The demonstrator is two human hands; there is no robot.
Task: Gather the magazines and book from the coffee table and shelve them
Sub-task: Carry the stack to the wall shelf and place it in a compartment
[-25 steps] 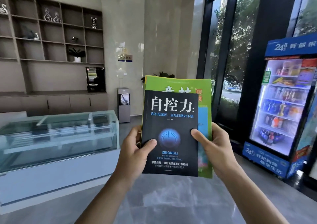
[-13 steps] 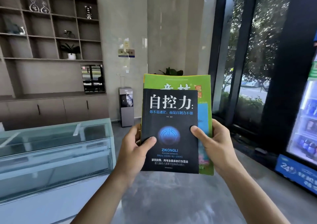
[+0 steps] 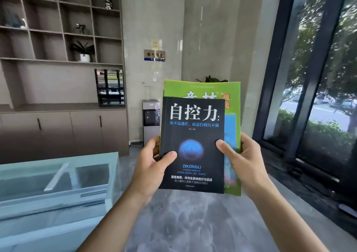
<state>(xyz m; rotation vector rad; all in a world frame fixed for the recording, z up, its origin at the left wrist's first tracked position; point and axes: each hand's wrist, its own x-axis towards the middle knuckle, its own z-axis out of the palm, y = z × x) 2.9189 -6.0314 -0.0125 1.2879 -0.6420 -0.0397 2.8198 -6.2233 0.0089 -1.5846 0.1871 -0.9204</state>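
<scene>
So both thumbs are pressing flat on the front cover of the black book (image 3: 193, 145), one on each side of that blue glowing circle, and the rest of the fingers are wrapping round behind the stack where I can't see them. The left hand (image 3: 148, 166) is clamping the left edge, the right hand (image 3: 245, 162) is clamping the right edge, so it's a two-sided pinch with the whole stack sandwiched between thumbs and hidden fingers.

The book is sitting on top, held upright facing the camera, and the green magazine (image 3: 201, 89) is poking out behind it along the top and right side. There could be more magazines in there, I honestly can't tell how many.

Everything is being carried in mid-air at chest height over the grey marble floor (image 3: 193, 222). The wall shelving (image 3: 63, 29) is off to the upper left, well apart from the stack, with a glass display case (image 3: 54, 184) lower left between the person and it.

What I'd worry about: the magazines are floppy and glossy, and the book is smaller than them, so if one hand is letting go to reach for a shelf, the back ones could be sliding out and fanning onto the floor. Also clipping that glass case on the way over.
</scene>
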